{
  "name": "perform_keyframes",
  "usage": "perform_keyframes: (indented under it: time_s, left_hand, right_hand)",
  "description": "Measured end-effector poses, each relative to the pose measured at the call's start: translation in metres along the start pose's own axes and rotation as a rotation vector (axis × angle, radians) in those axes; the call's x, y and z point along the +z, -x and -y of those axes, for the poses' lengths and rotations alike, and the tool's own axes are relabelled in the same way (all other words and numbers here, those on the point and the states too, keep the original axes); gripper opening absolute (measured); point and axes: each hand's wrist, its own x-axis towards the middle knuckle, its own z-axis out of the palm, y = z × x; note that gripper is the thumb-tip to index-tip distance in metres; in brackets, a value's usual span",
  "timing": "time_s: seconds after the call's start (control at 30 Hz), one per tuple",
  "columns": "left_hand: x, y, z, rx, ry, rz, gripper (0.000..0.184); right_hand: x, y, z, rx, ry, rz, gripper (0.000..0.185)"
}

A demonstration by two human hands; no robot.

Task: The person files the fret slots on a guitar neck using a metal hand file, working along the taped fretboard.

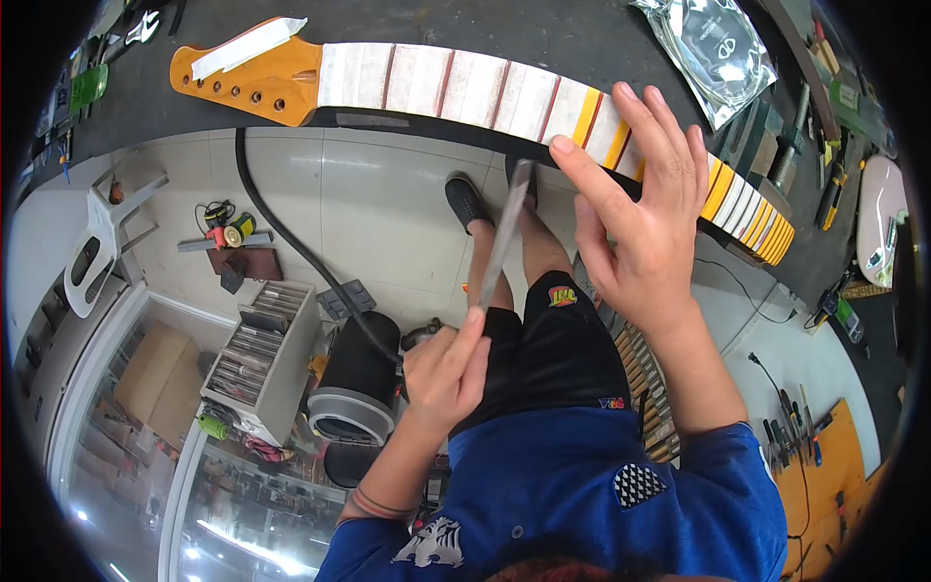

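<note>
A guitar neck (475, 92) lies along the bench edge, its orange-brown headstock (247, 87) to the left. White and yellow masking tape (583, 114) covers the fingerboard between the frets. My right hand (645, 189) rests over the taped part with fingers spread, the index fingertip at the near edge of the neck. My left hand (448, 373) is closed round one end of a narrow metal file (506, 233). The file tilts upward, and its far tip is just below the neck, apparently apart from it.
On the dark bench (543, 34) lie a silver plastic bag (713, 53) and a vise (766, 136). A black hose (272, 213) hangs down to a black bin (354, 378). A box of files or blades (257, 344) and a white stool (102, 242) stand on the floor.
</note>
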Motion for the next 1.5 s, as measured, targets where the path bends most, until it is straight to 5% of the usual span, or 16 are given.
perform_keyframes:
  time_s: [0.57, 0.9, 1.0, 1.5]
  left_hand:
    - [0.007, -0.026, 0.004, -0.029, 0.194, -0.016, 0.055]
    - [0.030, -0.185, -0.027, 0.207, 0.165, -0.232, 0.059]
    - [0.016, -0.173, -0.028, 0.252, 0.145, -0.296, 0.060]
    - [-0.008, -0.030, -0.029, 0.003, -0.215, 0.045, 0.061]
  right_hand:
    - [-0.003, 0.001, -0.002, -0.019, -0.004, 0.040, 0.068]
    - [-0.002, -0.002, 0.005, 0.051, -0.028, -0.003, 0.066]
    - [0.000, -0.001, 0.003, 0.032, -0.021, -0.015, 0.065]
    - [-0.002, 0.000, -0.003, 0.018, -0.069, 0.009, 0.068]
